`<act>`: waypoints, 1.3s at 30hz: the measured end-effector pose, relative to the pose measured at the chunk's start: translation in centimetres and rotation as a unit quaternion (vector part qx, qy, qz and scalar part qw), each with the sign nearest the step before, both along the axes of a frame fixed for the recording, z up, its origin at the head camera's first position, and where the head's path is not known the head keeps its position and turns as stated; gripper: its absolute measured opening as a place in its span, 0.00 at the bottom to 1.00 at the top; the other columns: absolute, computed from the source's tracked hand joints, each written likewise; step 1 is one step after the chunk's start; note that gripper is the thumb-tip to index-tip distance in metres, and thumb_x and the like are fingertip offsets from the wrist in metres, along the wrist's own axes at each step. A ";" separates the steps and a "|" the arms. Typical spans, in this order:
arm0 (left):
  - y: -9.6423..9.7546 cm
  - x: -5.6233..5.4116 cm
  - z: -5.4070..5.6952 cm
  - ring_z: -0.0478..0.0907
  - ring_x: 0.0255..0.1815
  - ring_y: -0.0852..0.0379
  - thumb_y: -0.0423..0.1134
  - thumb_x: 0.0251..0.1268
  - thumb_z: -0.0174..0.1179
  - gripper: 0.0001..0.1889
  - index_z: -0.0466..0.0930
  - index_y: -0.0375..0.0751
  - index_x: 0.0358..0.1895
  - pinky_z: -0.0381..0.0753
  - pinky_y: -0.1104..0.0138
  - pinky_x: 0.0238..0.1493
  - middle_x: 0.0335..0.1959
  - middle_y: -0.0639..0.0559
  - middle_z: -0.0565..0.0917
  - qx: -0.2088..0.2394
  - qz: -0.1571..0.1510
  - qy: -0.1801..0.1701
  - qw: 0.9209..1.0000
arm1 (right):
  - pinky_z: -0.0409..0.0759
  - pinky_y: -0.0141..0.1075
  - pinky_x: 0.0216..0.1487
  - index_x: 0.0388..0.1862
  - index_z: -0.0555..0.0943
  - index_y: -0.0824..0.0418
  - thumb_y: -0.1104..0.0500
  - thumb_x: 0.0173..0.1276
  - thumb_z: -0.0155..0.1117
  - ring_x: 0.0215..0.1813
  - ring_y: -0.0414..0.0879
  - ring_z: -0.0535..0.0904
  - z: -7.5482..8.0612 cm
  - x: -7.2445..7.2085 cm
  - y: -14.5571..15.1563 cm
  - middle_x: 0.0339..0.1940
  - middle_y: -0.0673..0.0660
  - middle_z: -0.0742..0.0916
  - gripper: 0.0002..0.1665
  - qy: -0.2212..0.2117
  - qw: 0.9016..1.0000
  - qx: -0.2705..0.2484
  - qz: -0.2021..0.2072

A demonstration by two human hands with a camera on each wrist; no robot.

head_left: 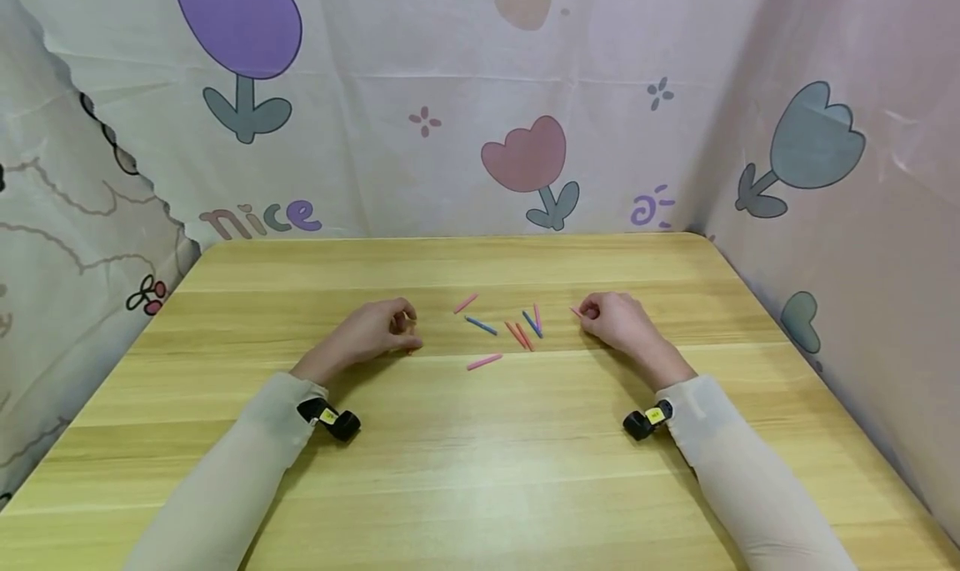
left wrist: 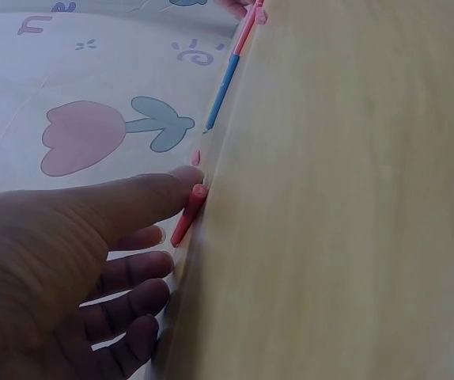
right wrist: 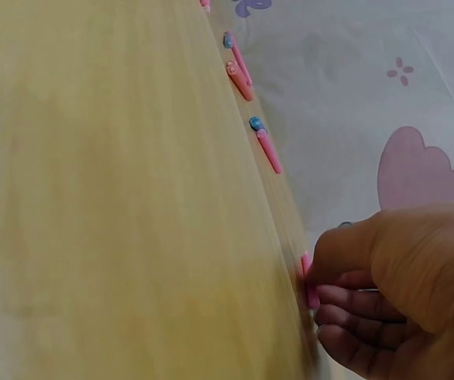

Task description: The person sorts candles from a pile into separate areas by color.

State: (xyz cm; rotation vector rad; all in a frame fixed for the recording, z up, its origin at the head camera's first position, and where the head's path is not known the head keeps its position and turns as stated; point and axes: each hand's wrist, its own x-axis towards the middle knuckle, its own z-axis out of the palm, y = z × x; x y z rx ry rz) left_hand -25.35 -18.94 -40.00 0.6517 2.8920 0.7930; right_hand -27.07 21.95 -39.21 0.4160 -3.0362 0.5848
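My left hand (head_left: 371, 331) is low over the table, left of the scattered sticks. Its thumb and fingers stand apart around a small orange-red stick (left wrist: 187, 217), and the thumb tip lies against or just beside it. With thumb and forefinger, my right hand (head_left: 618, 319) pinches a short pink stick (right wrist: 309, 279) at the right of the group. Between the hands lie more thin sticks: a pink one (head_left: 466, 303) at the back, a blue one (head_left: 481, 326), a pink one (head_left: 484, 362) nearest me, and a close cluster of orange-red (head_left: 524, 337), blue (head_left: 532, 324) and pink.
The wooden table (head_left: 480, 471) runs back to a cloth backdrop (head_left: 390, 162) printed with flowers, which also rises on both sides. A small black camera (head_left: 341, 421) is strapped to the left wrist, another (head_left: 645, 422) to the right.
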 end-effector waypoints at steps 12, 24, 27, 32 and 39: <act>-0.2 0.2 0.2 0.76 0.37 0.54 0.46 0.56 0.72 0.21 0.77 0.40 0.48 0.74 0.57 0.45 0.36 0.52 0.81 0.002 -0.002 -0.012 1.000 | 0.72 0.39 0.38 0.39 0.83 0.62 0.61 0.63 0.65 0.32 0.47 0.76 -0.3 -0.3 0.5 0.29 0.53 0.84 0.07 -0.045 0.996 -0.080 -0.005; -0.1 0.4 0.5 0.75 0.34 0.55 0.45 0.57 0.72 0.16 0.77 0.42 0.42 0.73 0.60 0.41 0.33 0.53 0.80 0.006 -0.001 -0.015 1.000 | 0.74 0.36 0.34 0.47 0.79 0.66 0.62 0.67 0.62 0.33 0.47 0.76 -0.5 -0.7 0.9 0.36 0.59 0.83 0.12 -0.075 0.979 -0.186 -0.028; 0.0 0.3 0.5 0.75 0.33 0.56 0.45 0.58 0.71 0.14 0.77 0.43 0.37 0.72 0.61 0.39 0.31 0.55 0.80 0.006 0.002 -0.019 1.000 | 0.75 0.34 0.32 0.48 0.79 0.67 0.62 0.68 0.61 0.32 0.47 0.77 -0.2 -0.5 1.0 0.36 0.59 0.83 0.12 -0.080 0.976 -0.198 -0.033; 0.1 0.2 0.5 0.75 0.31 0.58 0.44 0.59 0.70 0.11 0.79 0.44 0.36 0.72 0.61 0.40 0.29 0.56 0.81 0.002 0.006 -0.020 1.000 | 0.76 0.34 0.31 0.48 0.78 0.68 0.63 0.67 0.59 0.31 0.49 0.78 0.2 -0.4 1.2 0.36 0.61 0.82 0.13 -0.081 0.970 -0.226 -0.043; 0.1 0.3 0.5 0.75 0.31 0.59 0.45 0.60 0.69 0.11 0.80 0.43 0.36 0.72 0.62 0.39 0.28 0.56 0.81 -0.006 0.007 -0.019 1.000 | 0.76 0.35 0.33 0.50 0.79 0.68 0.62 0.67 0.58 0.34 0.50 0.78 0.3 -0.5 1.6 0.37 0.62 0.83 0.15 -0.082 0.965 -0.245 -0.052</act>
